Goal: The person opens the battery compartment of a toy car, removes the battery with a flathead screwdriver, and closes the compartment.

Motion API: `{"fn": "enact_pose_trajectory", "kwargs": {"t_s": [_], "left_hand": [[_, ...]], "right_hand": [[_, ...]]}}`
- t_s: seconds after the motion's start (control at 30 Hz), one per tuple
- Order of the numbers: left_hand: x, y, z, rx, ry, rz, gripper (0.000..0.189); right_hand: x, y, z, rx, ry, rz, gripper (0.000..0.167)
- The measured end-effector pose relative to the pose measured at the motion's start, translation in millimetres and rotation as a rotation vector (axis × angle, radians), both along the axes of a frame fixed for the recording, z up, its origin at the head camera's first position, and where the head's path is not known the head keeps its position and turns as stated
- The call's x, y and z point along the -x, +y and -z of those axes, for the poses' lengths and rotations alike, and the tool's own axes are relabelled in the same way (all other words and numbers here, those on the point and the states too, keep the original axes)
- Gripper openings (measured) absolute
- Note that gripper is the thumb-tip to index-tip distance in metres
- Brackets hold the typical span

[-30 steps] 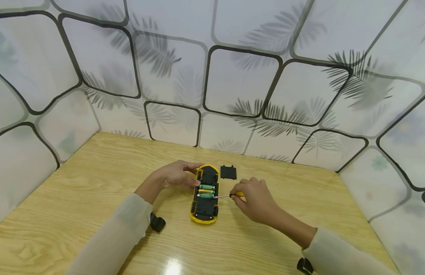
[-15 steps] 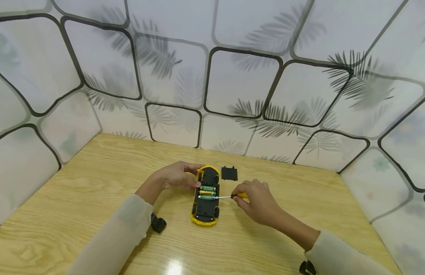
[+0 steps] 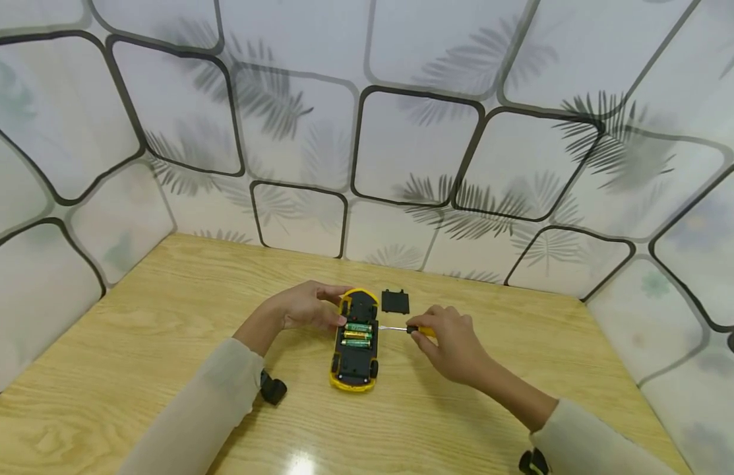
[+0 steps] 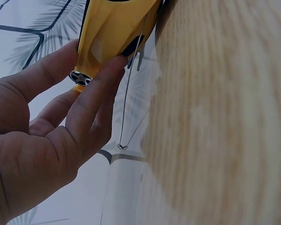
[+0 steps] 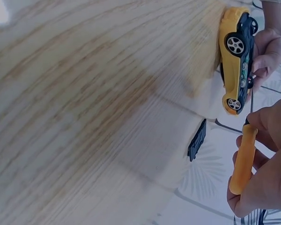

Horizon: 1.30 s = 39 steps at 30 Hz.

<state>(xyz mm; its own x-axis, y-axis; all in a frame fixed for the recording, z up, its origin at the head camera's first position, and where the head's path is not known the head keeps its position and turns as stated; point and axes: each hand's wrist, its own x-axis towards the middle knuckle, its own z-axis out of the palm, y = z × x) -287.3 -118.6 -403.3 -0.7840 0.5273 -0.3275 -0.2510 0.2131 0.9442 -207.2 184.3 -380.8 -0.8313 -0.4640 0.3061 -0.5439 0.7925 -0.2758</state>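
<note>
"Where's the upturned yellow-and-black plastic toy car?"
"On the wooden counter, nine o'clock from my yellow-handled metal screwdriver. My left hand pinches it, right hand the screwdriver; I should lever gently."

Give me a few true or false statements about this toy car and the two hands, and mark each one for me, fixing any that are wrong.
1. The toy car is turned wheels up. True.
2. Only one battery shows in its underside. False: three batteries lie there side by side.
3. The left hand holds the toy car. True.
4. The right hand grips a screwdriver. True.
5. The black cover is fitted over the batteries. False: it lies apart from the toy car, on the table.
</note>
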Motion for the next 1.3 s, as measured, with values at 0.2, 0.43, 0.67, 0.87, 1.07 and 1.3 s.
{"fn": "enact_pose_trajectory", "kwargs": {"t_s": [0.2, 0.43, 0.67, 0.87, 1.07, 1.3], "left_hand": [[-1.2, -0.4, -0.1, 0.002, 0.007, -0.005, 0.077], [-1.2, -0.5, 0.0, 0.006, 0.008, -0.001, 0.077], [-1.2, 0.2, 0.0, 0.0, 0.003, -0.008, 0.077], [-1.0, 0.6, -0.5, -0.004, -0.004, -0.012, 0.078], [-1.0, -0.2, -1.3, 0.001, 0.0, -0.011, 0.078], [-1.6, -1.0, -1.1, -0.006, 0.003, -0.004, 0.077]], "right_hand": [[11.2, 8, 0.5, 0.011, -0.047, 0.024, 0.014], [29.1, 18, -5.6, 0.053, -0.188, 0.071, 0.013], [50.1, 25, -3.7, 0.052, -0.29, 0.124, 0.016], [66.9, 29, 3.1, 0.061, -0.401, 0.183, 0.021], [81.5, 32, 11.6, 0.146, -0.538, 0.293, 0.027], [91.4, 37, 20.1, 0.205, -0.571, 0.382, 0.025]]}}
